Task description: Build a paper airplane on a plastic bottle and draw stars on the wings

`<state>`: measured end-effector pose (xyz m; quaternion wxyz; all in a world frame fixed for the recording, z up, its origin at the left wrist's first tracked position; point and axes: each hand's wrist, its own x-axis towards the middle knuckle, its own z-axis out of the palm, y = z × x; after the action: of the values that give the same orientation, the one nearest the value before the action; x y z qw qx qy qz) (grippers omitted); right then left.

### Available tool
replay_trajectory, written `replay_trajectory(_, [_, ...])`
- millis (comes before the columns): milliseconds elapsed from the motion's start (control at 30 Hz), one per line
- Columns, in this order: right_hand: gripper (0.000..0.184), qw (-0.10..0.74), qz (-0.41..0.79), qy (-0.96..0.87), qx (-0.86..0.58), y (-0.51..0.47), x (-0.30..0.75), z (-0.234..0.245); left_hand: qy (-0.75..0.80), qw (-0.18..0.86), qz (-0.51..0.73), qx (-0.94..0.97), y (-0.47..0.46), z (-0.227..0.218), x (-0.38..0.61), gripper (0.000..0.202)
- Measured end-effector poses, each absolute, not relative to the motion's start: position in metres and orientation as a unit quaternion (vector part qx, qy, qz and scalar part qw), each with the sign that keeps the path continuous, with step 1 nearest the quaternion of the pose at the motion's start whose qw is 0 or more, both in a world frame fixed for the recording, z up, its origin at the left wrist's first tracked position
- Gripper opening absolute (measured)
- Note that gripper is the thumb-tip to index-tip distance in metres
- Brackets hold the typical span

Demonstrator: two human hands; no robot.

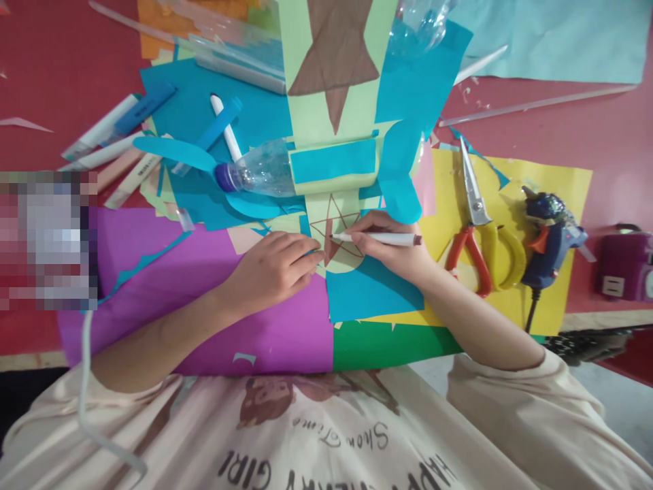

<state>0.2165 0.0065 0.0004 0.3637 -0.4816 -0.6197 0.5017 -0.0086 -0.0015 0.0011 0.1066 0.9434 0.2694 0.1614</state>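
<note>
My right hand (395,253) is closed round a white marker with a brown end (380,238), its tip resting on a star outline (339,235) drawn on pale green paper. My left hand (273,267) lies curled on the paper just left of the star, fingertips pressing its edge. Above the star sits a paper craft: a pale green sheet with a big brown star (334,58), blue paper strips (334,160) and a clear plastic bottle with a purple cap (255,173).
Red-handled scissors (472,224) and a blue glue gun (548,235) lie on yellow paper (561,184) to the right. Several markers (109,143) lie at upper left. Purple paper (204,299), green paper (388,344) and a purple box (627,265) surround the work.
</note>
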Motion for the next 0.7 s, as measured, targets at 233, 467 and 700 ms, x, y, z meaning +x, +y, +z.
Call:
replay_trajectory(233, [0.019, 0.354, 0.507, -0.624, -0.478, 0.0063, 0.2168, 0.0013, 0.273, 0.111, 0.152, 0.944, -0.0011, 0.0014, -0.0098, 0.02])
replay_trajectory(467, [0.025, 0.332, 0.504, -0.629, -0.49, 0.0067, 0.2174, 0.0016, 0.278, 0.115, 0.145, 0.943, -0.0026, 0.0006, -0.009, 0.02])
replay_trajectory(700, [0.026, 0.355, 0.502, -0.602, -0.51, 0.0048, 0.2165, -0.0003, 0.277, 0.109, 0.149, 0.943, -0.0019, -0.0005, -0.01, 0.02])
